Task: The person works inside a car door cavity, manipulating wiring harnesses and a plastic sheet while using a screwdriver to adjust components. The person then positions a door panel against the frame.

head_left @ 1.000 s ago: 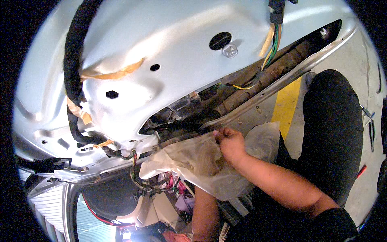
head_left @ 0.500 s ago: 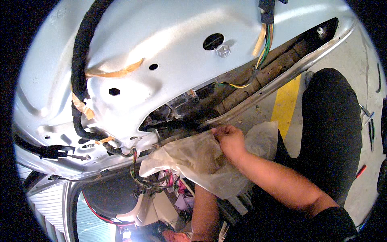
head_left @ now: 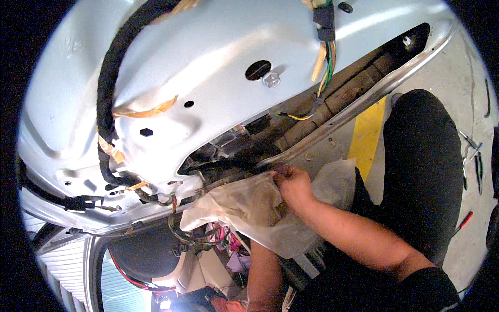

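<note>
A whitish translucent plastic sheet (head_left: 317, 192) hangs below the bare silver car door panel (head_left: 223, 67). My right hand (head_left: 295, 188) is closed at the sheet's upper edge, its fingers pinched together beside the lower rim of the long door opening (head_left: 343, 104). My left forearm (head_left: 264, 273) rises from the lower edge and goes behind the sheet. The sheet covers my left hand, so its fingers cannot be made out. A darker brownish patch shows through the sheet near there.
A thick black taped wiring harness (head_left: 106, 99) runs down the door's left side. Loose coloured wires (head_left: 327, 67) hang from a black connector. Below the door are more wires (head_left: 195, 239) and the car's interior. Pliers (head_left: 478, 171) and a red-handled tool (head_left: 464, 221) lie on the floor at right.
The view has shifted slightly, so the black connector and door holes appear further left and lower. My right hand stays at the sheet's upper edge, nearly in place.
</note>
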